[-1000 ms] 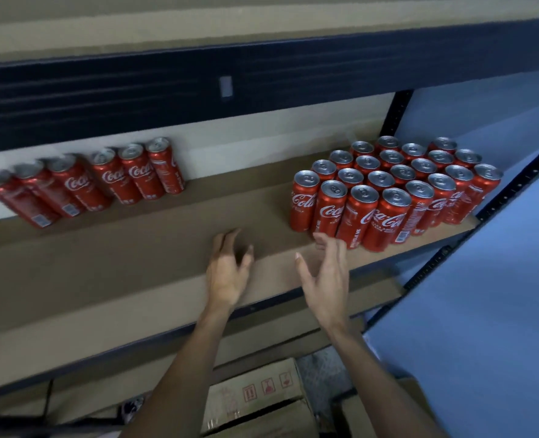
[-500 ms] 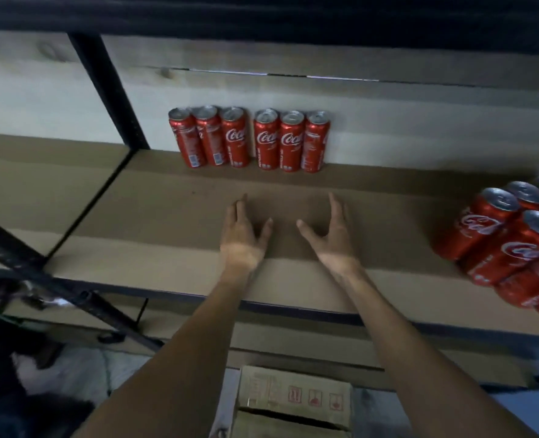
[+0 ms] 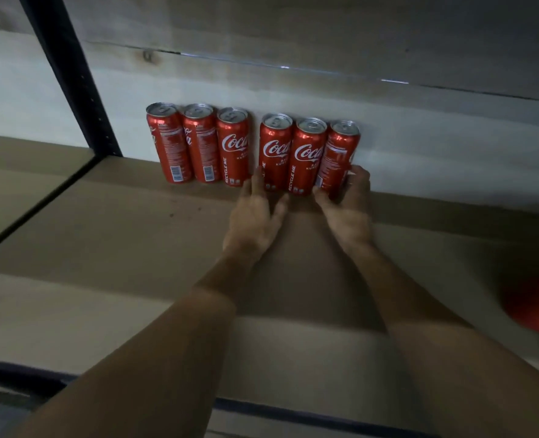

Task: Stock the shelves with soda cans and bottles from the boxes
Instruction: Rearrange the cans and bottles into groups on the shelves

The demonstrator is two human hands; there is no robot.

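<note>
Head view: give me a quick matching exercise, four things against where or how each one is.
1. left hand
2. right hand
3. leftmost can
4. black post

A. barcode faces the camera
B. grips the rightmost can
C. upright, at far left
D. reaches the gap in the can row

Pairs: 1-D, 2-B, 3-A, 4-C.

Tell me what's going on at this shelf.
A person is working with both bare hands on a row of six red Coca-Cola cans standing upright at the back of a brown board shelf. The right hand grips the rightmost can. The left hand touches the fourth can with straight fingers, beside a gap splitting the row into threes.
</note>
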